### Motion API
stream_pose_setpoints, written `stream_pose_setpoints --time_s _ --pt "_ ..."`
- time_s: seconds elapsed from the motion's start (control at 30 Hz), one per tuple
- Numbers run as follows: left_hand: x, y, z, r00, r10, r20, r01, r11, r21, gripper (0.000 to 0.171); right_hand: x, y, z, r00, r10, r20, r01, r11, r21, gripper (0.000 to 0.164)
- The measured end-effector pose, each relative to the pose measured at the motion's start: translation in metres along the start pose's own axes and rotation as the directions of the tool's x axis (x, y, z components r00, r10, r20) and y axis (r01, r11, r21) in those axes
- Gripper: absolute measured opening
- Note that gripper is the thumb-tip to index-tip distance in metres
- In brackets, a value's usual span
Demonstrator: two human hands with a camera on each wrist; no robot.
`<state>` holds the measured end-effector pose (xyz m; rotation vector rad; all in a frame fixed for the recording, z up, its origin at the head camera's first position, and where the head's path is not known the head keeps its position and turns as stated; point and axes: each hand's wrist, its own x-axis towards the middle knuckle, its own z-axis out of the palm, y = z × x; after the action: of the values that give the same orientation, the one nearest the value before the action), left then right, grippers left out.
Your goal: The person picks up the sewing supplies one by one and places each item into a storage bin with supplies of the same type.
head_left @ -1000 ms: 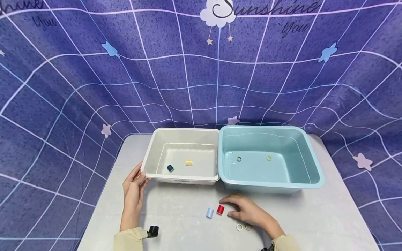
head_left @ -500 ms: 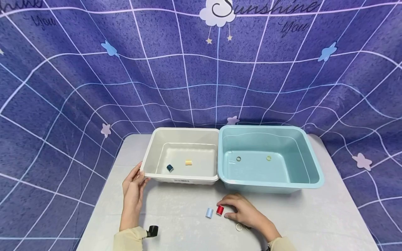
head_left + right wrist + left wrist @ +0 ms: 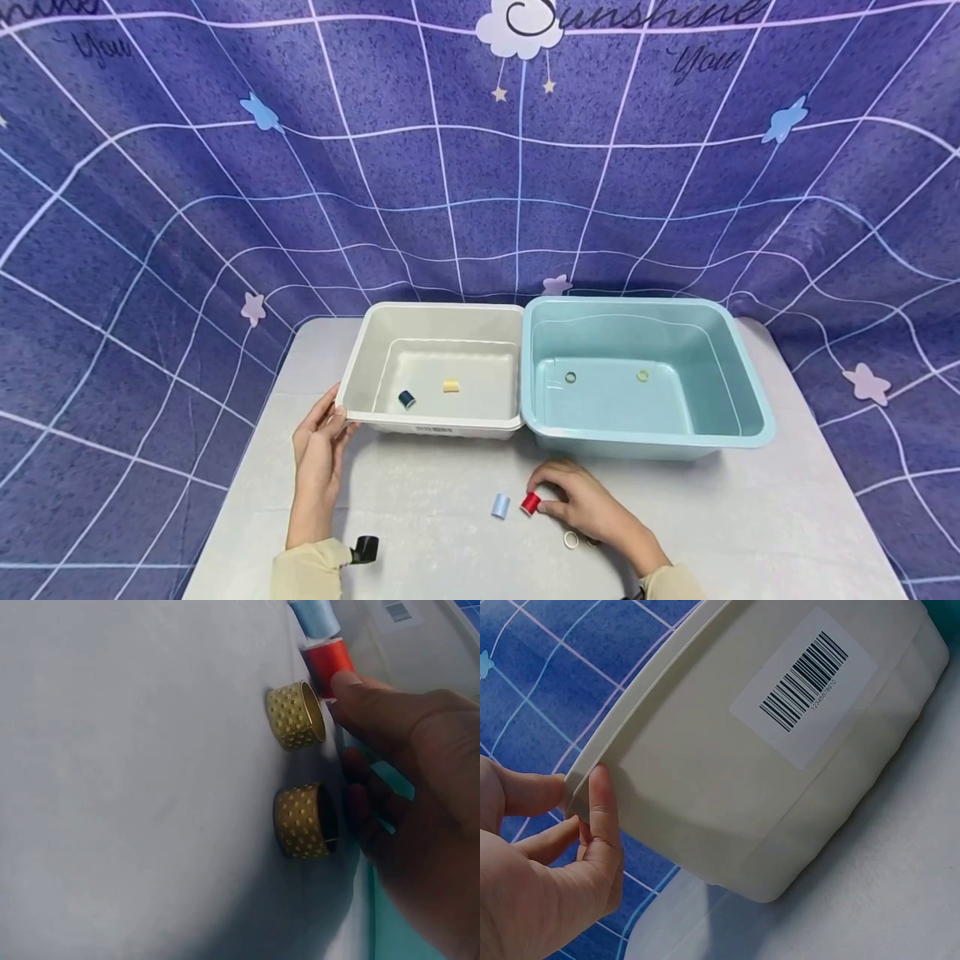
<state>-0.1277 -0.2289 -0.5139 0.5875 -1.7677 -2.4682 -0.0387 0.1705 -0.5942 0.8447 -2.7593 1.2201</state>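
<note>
Right grip (image 3: 583,500): narrow, pinching the red thread spool (image 3: 531,503) between thumb and fingertips; cannot tell whether the spool is clear of the table. Fingertips at its sides probably suit so small a cylinder.
Left grip (image 3: 318,454): pinching the grey-white tub (image 3: 450,323) at its near left corner, thumb and fingers about the rim, presumably to steady it.
Backdrop cloth (image 3: 405,167): one, blue-purple with grid lines and stars, hanging behind the table.
Table (image 3: 435,529): one, pale, carrying both tubs and the loose pieces.
Teal tub (image 3: 630,333): one, larger of two tubs, on the right side, against the grey-white one; two rings lie apart on its floor.
Grey-white tub: one, on the left; two spools lie inside, so each tub's contents seem grouped by kind.
Barcode label (image 3: 802,686): one, on the grey-white tub's near wall.
Spools: four; red in the right grip, light-blue spool (image 3: 500,506) just beside it on the table, navy spool (image 3: 407,399) and yellow spool (image 3: 451,386) in the grey-white tub.
Rings: four; darker ring (image 3: 567,378) and pale ring (image 3: 638,377) in the teal tub, nearer gold ring (image 3: 300,825) and farther gold ring (image 3: 289,716) on the table by the right grip, both dimpled.
</note>
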Motion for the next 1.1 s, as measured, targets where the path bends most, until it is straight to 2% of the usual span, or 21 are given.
stream_pose_setpoints --time_s 0.17,0.37,0.53,0.73,0.97,1.1 --pt "0.001 -0.001 0.001 1.0 0.001 -0.003 -0.001 1.0 -0.002 0.049 -0.001 0.0 -0.001 1.0 0.019 0.006 -0.019 1.0 0.002 0.024" --pt "0.002 -0.002 0.001 1.0 -0.003 -0.004 0.003 1.0 -0.016 0.049 0.001 -0.002 -0.003 0.999 -0.021 0.035 0.023 0.999 -0.048 0.031" --pt "0.003 -0.002 0.001 1.0 -0.004 -0.008 0.004 1.0 -0.013 0.049 0.002 -0.002 -0.001 0.999 -0.008 0.037 0.011 0.997 -0.072 0.028" --pt "0.002 -0.001 0.001 1.0 -0.001 -0.01 0.001 1.0 -0.014 0.049 0.001 -0.002 -0.003 0.999 0.005 0.041 -0.005 1.0 0.0 0.023" --pt "0.002 0.0 0.001 1.0 0.004 -0.012 -0.004 1.0 -0.026 0.05 0.002 -0.005 -0.009 0.991 0.095 0.094 -0.1 0.994 0.049 0.019" --pt "0.002 -0.001 0.001 1.0 0.003 -0.013 -0.003 1.0 -0.026 0.05 0.002 -0.007 -0.012 0.987 0.118 0.113 -0.13 0.986 0.105 0.017"
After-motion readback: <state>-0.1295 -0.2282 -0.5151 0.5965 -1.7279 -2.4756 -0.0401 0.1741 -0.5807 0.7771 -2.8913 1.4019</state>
